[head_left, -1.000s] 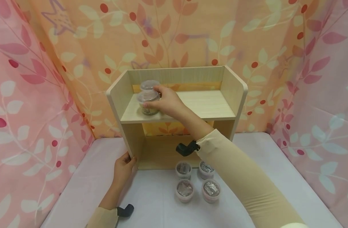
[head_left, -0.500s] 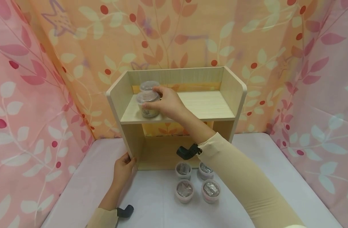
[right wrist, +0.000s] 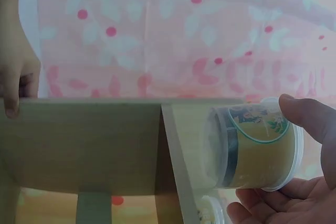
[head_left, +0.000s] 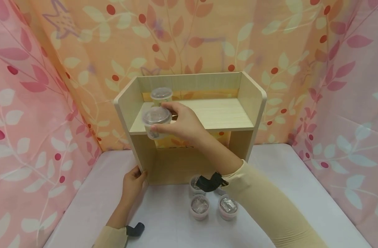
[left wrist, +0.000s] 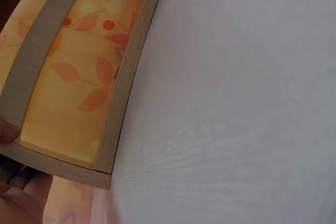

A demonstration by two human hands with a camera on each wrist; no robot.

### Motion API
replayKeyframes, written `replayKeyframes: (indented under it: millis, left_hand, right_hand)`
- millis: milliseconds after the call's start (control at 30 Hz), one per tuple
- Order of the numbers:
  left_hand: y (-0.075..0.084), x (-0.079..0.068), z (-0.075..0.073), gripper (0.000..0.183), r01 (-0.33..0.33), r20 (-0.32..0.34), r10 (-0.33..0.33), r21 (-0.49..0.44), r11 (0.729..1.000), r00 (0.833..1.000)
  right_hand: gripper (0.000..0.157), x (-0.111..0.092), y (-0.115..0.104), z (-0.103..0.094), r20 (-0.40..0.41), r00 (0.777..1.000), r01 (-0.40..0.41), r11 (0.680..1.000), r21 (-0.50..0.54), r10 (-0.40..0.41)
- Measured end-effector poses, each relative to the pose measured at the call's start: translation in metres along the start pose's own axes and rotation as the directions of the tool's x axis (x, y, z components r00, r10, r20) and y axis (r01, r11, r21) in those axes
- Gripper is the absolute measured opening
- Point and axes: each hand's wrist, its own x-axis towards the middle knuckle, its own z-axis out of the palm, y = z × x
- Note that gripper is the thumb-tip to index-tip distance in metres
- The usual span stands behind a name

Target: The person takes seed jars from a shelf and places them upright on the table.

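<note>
My right hand (head_left: 186, 122) grips a clear lidded plastic tub (head_left: 156, 119) at the front left edge of the upper shelf. The right wrist view shows this tub (right wrist: 257, 145) with a printed label, thumb on one side of its lid rim and fingers on the other. Behind it a second lidded tub (head_left: 161, 95) stands on the shelf. My left hand (head_left: 132, 184) holds the left side panel of the wooden shelf unit (head_left: 193, 117) low down. In the left wrist view the left hand (left wrist: 23, 195) has its thumb and fingers on either side of the panel edge.
Several small tubs with silvery packets inside, such as this tub (head_left: 199, 206), stand on the white tabletop (head_left: 164, 220) before the unit, partly hidden by the right wrist. Flowered cloth walls (head_left: 189, 38) close in the back and sides.
My right hand has brought the gripped tub toward me and slightly left, from on the upper shelf to its front edge. More of the rear tub shows. The left hand stays put.
</note>
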Motion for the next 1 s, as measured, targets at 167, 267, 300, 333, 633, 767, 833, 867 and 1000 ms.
replayKeyframes:
  millis: [167,267,300,333,633,767,833,867,1000]
  left_hand:
    - [0.002,-0.001,0.0,0.044,0.005,0.004,-0.005,0.008,1.0,1.0]
    - [0.002,-0.001,-0.001,0.044,0.005,0.001,-0.005,0.01,1.0,1.0]
    - [0.002,0.0,-0.001,0.043,0.005,-0.001,-0.005,0.011,1.0,1.0]
    - [0.001,0.0,-0.002,0.043,0.004,-0.001,-0.004,0.011,1.0,1.0]
    - [-0.003,0.001,0.0,0.043,-0.006,-0.014,0.006,-0.021,1.0,1.0]
    - [-0.005,0.001,0.001,0.043,-0.024,-0.015,0.023,-0.021,1.0,1.0]
    - [-0.005,0.002,0.001,0.043,-0.033,-0.014,0.033,-0.01,0.999,0.999]
    - [-0.006,0.002,0.001,0.043,-0.035,-0.014,0.035,-0.008,0.999,0.999]
    - [-0.005,0.002,0.0,0.044,-0.036,-0.004,0.036,-0.013,0.999,0.999]
  right_hand:
    - [0.08,-0.028,0.001,0.007,0.034,0.999,-0.017,1.0,0.016,0.016]
    - [0.079,-0.041,0.004,0.012,0.044,0.999,-0.002,1.0,0.004,0.002]
    - [0.078,-0.044,0.006,0.014,0.047,0.999,0.007,1.0,-0.001,-0.007]
    - [0.078,-0.047,0.007,0.016,0.051,0.999,0.017,1.0,-0.01,-0.016]
    - [0.076,-0.07,0.025,0.032,0.058,0.998,0.018,0.999,-0.045,-0.015]
    - [0.078,-0.079,0.035,0.039,0.063,0.997,-0.031,0.999,-0.029,0.033]
    - [0.078,-0.082,0.04,0.042,0.059,0.997,-0.043,0.999,-0.031,0.045]
    - [0.079,-0.083,0.042,0.043,0.057,0.997,-0.048,0.998,-0.033,0.05]
    - [0.079,-0.085,0.055,0.051,0.051,0.996,-0.069,0.997,-0.024,0.07]
